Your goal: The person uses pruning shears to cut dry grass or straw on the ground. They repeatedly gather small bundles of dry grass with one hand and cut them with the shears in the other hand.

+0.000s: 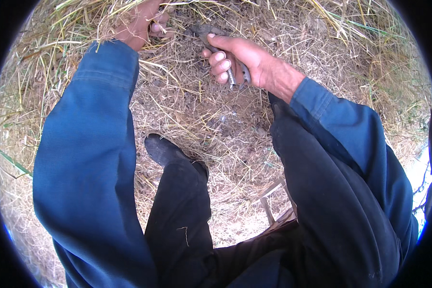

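My right hand [237, 57] grips a worn grey metal two-handled hand tool [245, 73], its thumb lying along the upper part. The two handles stick out below the curled fingers, and the dark head points to the upper left, just above the ground litter. Whether it is pliers or shears is not clear. Up at the top left, my left hand [140, 27] reaches in among dry grass stems [75, 21] with its fingers bent. Stalks cover part of it, so what it holds, if anything, is hidden.
Dry straw and bare soil [216, 108] cover the ground between my legs. My dark shoe [165, 149] rests there on the left. A wooden frame, perhaps a low seat [268, 208], shows beneath me. Taller grass [345, 21] stands at the upper right.
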The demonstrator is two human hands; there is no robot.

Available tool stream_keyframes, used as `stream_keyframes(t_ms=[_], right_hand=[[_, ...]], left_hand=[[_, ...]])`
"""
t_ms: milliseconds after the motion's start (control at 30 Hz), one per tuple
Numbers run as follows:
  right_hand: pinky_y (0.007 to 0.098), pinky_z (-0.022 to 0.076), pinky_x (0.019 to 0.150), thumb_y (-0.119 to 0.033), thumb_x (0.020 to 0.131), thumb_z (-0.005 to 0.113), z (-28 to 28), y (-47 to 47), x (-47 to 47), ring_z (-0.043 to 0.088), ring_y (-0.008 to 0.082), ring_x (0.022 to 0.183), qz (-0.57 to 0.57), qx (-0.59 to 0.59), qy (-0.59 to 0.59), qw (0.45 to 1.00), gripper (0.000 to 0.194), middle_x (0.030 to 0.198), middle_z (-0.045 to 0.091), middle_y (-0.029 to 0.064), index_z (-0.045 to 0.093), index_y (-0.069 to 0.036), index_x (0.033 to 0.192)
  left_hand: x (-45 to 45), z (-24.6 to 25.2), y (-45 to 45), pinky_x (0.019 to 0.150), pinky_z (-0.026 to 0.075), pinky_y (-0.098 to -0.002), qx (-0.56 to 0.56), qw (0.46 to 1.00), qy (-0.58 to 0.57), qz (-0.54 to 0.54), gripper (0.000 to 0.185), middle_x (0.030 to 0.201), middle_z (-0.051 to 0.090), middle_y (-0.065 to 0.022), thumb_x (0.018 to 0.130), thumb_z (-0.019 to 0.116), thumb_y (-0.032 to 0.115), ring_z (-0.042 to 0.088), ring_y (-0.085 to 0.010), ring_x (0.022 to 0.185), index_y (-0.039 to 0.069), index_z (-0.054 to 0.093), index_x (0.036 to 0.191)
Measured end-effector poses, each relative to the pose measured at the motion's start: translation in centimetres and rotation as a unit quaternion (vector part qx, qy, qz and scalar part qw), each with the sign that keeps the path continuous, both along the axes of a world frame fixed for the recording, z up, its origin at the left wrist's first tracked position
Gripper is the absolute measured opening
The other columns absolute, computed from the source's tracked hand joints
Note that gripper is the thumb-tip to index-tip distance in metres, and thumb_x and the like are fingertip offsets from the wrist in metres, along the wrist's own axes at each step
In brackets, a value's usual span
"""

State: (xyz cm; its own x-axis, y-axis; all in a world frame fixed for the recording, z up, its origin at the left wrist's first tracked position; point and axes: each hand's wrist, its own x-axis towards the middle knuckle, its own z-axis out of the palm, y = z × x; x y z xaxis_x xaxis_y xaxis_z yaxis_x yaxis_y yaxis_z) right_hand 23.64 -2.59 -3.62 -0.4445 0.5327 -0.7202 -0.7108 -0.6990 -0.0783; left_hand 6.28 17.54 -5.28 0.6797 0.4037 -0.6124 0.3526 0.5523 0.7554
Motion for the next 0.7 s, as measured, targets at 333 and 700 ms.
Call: stream_keyframes(t_ms=[333, 700], right_hand=[[0.0432, 0.0561, 0.08, -0.033, 0.101, 0.038, 2.6, -3.6, 1.3, 0.063, 0.0263, 0.092, 0.068, 0.051, -0.028, 0.996, 0.041, 0.099, 0.059, 0.015, 0.048, 0.005, 0.112], [0.0533, 0.0508, 0.091, -0.036, 0.101, 0.037, 0.7, -2.0, 1.9, 0.061, 0.0327, 0.105, 0.027, 0.049, -0.021, 0.998, 0.052, 0.11, 0.058, 0.0195, 0.042, 0.011, 0.122]], left_hand=[[-1.0, -2.1, 2.5, 0.074, 0.053, -0.0454, -0.038, 0.997, 0.03, 0.061, 0.028, 0.063, 0.037, 0.0049, 0.101, 0.042, 0.03, 0.036, -0.0111, 0.052, 0.005, 0.054, 0.103], [-0.6, -1.6, 2.5, 0.073, 0.055, -0.046, -0.063, 0.996, 0.006, 0.062, 0.019, 0.064, 0.04, 0.0024, 0.101, 0.041, 0.031, 0.037, -0.0116, 0.053, 0.014, 0.049, 0.095]])
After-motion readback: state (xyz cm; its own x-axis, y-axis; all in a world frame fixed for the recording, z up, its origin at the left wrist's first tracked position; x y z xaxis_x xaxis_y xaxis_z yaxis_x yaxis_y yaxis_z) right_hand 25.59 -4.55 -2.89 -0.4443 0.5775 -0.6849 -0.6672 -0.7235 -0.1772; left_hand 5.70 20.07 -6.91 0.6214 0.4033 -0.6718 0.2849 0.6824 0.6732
